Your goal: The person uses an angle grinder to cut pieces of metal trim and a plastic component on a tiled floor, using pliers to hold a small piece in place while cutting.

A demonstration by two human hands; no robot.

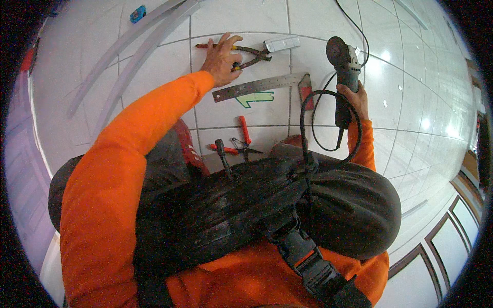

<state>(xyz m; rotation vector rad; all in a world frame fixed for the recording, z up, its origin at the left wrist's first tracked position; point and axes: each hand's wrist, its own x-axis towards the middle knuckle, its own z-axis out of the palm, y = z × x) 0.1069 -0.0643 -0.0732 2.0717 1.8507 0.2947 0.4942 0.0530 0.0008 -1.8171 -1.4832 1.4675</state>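
My left hand (222, 60), fingers spread, is over a long-handled plier-like tool (251, 50) with yellow and red grips. Its handles lie apart on the tiles; whether my fingers touch them I cannot tell. At the tool's jaws lies a short light-grey metal piece (282, 43). On the right, my right hand (358, 100) is wrapped round the body of an angle grinder (348, 77), its disc (337, 51) pointing away from me. Between the hands a steel square (262, 86) lies flat, beside a green-edged, arrow-like shape (257, 98).
Red-handled pliers (244, 130) and a black-shafted tool (224, 156) lie close to my legs. The grinder's black cord (303, 123) loops by my right forearm. Long grey metal profiles (149, 49) stretch along the left, with a blue tape measure (137, 14) beyond.
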